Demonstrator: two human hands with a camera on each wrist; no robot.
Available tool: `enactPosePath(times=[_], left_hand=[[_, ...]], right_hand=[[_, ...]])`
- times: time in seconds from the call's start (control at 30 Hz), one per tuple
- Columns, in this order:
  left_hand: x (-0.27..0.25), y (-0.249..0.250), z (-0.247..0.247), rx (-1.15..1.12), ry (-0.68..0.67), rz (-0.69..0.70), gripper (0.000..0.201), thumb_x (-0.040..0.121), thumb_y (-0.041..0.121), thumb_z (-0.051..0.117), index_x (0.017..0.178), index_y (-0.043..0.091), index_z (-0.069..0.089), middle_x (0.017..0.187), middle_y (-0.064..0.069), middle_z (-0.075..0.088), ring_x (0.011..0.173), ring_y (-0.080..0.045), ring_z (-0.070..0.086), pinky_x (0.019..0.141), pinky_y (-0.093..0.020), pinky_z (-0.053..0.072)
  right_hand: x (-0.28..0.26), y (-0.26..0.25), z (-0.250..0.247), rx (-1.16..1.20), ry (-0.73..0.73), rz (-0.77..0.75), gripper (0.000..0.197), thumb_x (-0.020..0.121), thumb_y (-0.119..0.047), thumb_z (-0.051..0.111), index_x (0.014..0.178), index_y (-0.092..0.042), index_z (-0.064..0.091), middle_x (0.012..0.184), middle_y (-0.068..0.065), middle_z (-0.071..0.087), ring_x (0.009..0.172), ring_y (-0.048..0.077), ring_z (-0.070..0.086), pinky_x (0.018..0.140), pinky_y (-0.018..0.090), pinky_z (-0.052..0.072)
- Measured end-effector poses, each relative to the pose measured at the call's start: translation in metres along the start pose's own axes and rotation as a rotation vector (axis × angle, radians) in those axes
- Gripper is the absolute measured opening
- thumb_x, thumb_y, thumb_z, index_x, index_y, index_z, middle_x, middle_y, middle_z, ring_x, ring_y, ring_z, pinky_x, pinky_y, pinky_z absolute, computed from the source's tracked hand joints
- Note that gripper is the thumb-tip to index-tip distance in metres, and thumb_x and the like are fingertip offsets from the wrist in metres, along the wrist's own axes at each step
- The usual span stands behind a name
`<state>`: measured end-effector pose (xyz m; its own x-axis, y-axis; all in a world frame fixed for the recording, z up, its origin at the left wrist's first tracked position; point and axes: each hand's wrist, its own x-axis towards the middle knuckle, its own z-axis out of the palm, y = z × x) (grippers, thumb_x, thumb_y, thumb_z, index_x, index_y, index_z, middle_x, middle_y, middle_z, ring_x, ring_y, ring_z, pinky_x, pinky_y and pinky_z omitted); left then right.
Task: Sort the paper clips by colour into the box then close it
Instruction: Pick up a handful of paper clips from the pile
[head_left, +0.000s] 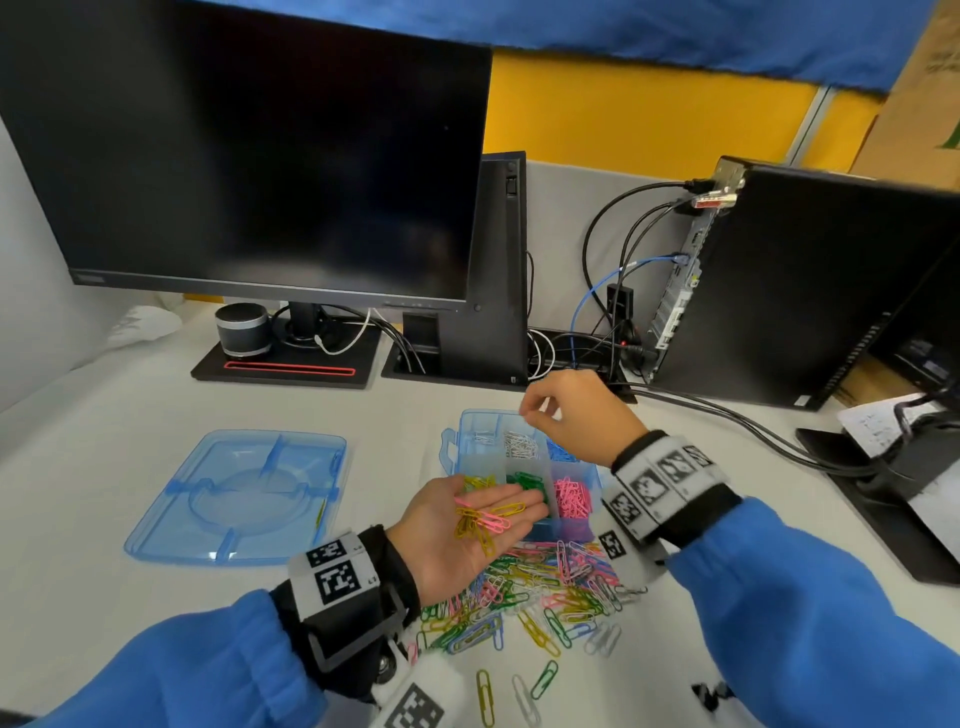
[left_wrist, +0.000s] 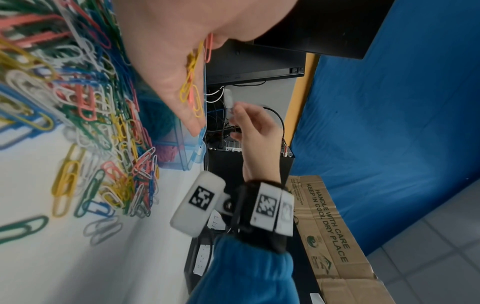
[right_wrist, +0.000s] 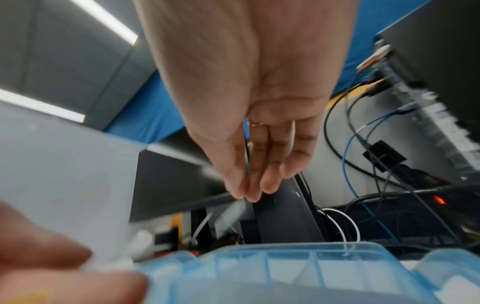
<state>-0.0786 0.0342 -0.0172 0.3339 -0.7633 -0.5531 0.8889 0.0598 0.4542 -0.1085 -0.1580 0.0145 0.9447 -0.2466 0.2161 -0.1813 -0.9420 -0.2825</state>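
From the head view, the nearest thing is the left hand (head_left: 467, 525), palm up and flat, fingers straight, carrying a small heap of yellow and pink clips (head_left: 480, 519) just on the near side of the box (head_left: 457, 452). The loose pile (head_left: 540, 587) of mixed clips lies on the table (head_left: 130, 597) nearer the person than the box, partly under that hand. The right hand (head_left: 571, 415) hovers over the far side of the box, above the compartment of silver clips, thumb and forefinger close together; whether they pinch a clip I cannot tell. The lid (head_left: 234, 499) lies apart, to the left of the box.

From the left wrist, the palm (left_wrist: 166, 61) fills the top, clips lying lengthwise along the fingers, whose tips reach the near wall of the box (left_wrist: 192, 148). The right hand (left_wrist: 257, 131) sits beyond the box.

From the right wrist, the fingers (right_wrist: 262, 164) point down, pressed side by side, above the far rim of the box (right_wrist: 285, 259); the picture is blurred.

My reading: the carried clips lie toward the person from the right hand, across the box, so the right hand is the one placed to pick from the palm.
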Motion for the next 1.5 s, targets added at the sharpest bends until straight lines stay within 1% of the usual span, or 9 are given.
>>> enactPosePath(times=[0.13,0.27,0.37,0.47,0.6,0.7,1.0,1.23,1.5], left_hand=[[0.0,0.0,0.0,-0.002,0.004,0.019,0.057,0.106,0.03,0.024,0.112,-0.015,0.059,0.116,-0.03,0.063,0.113,-0.04,0.059,0.098,-0.041,0.047],[0.0,0.004,0.0,-0.015,-0.006,0.026,0.055,0.105,0.029,0.026,0.116,-0.015,0.057,0.116,-0.03,0.063,0.112,-0.04,0.059,0.086,-0.042,0.055],[0.0,0.006,0.0,-0.018,0.004,0.036,0.057,0.106,0.03,0.024,0.119,-0.015,0.056,0.119,-0.029,0.062,0.115,-0.04,0.058,0.095,-0.041,0.048],[-0.001,0.008,0.002,-0.019,0.004,0.041,0.058,0.106,0.031,0.023,0.12,-0.015,0.055,0.12,-0.03,0.062,0.116,-0.04,0.057,0.101,-0.041,0.044],[-0.002,0.01,0.002,-0.03,0.006,0.05,0.059,0.106,0.032,0.022,0.118,-0.015,0.056,0.115,-0.03,0.064,0.109,-0.039,0.06,0.086,-0.041,0.05],[-0.004,0.012,0.002,-0.037,-0.004,0.058,0.058,0.106,0.03,0.023,0.115,-0.016,0.057,0.115,-0.031,0.063,0.108,-0.04,0.06,0.088,-0.042,0.048],[-0.007,0.013,0.005,-0.034,-0.007,0.069,0.057,0.105,0.029,0.024,0.116,-0.016,0.057,0.115,-0.031,0.063,0.104,-0.039,0.062,0.08,-0.043,0.054],[-0.007,0.014,0.003,-0.029,0.017,0.073,0.057,0.106,0.031,0.022,0.121,-0.014,0.054,0.116,-0.03,0.063,0.106,-0.038,0.062,0.087,-0.041,0.048],[-0.003,0.02,-0.001,-0.069,0.006,0.064,0.059,0.106,0.033,0.023,0.123,-0.014,0.053,0.117,-0.03,0.063,0.114,-0.04,0.058,0.104,-0.042,0.042]], right_hand=[[0.031,-0.015,0.019,-0.173,-0.136,-0.029,0.018,0.093,-0.021,0.057,0.101,-0.023,0.073,0.118,0.005,0.051,0.114,0.021,0.045,0.095,0.04,0.046],[0.047,-0.024,0.037,-0.341,-0.402,0.062,0.03,0.095,-0.026,0.051,0.122,-0.019,0.065,0.13,0.012,0.044,0.124,0.029,0.041,0.102,0.043,0.042],[0.049,-0.02,0.043,-0.311,-0.47,0.088,0.036,0.096,-0.022,0.049,0.13,-0.012,0.059,0.138,0.015,0.047,0.127,0.031,0.045,0.103,0.041,0.042],[0.05,-0.018,0.045,-0.286,-0.463,0.09,0.038,0.095,-0.022,0.052,0.131,-0.011,0.058,0.138,0.014,0.048,0.125,0.029,0.048,0.102,0.036,0.042],[0.053,-0.017,0.049,-0.314,-0.433,0.124,0.037,0.089,-0.029,0.064,0.12,-0.009,0.064,0.127,0.011,0.057,0.112,0.025,0.057,0.088,0.03,0.048],[0.054,-0.017,0.051,-0.36,-0.431,0.17,0.034,0.088,-0.028,0.066,0.116,-0.009,0.064,0.122,0.008,0.061,0.107,0.023,0.061,0.081,0.028,0.047],[0.056,-0.025,0.053,-0.429,-0.418,0.206,0.025,0.091,-0.017,0.056,0.114,-0.01,0.065,0.12,0.007,0.063,0.11,0.025,0.06,0.091,0.038,0.05],[0.056,-0.024,0.063,-0.559,-0.37,0.107,0.024,0.092,-0.026,0.055,0.112,-0.015,0.063,0.127,0.007,0.039,0.119,0.024,0.038,0.099,0.037,0.037],[0.039,0.001,0.021,0.018,-0.187,0.078,0.011,0.086,-0.012,0.065,0.092,-0.003,0.067,0.095,0.01,0.065,0.092,0.023,0.06,0.077,0.022,0.041]])
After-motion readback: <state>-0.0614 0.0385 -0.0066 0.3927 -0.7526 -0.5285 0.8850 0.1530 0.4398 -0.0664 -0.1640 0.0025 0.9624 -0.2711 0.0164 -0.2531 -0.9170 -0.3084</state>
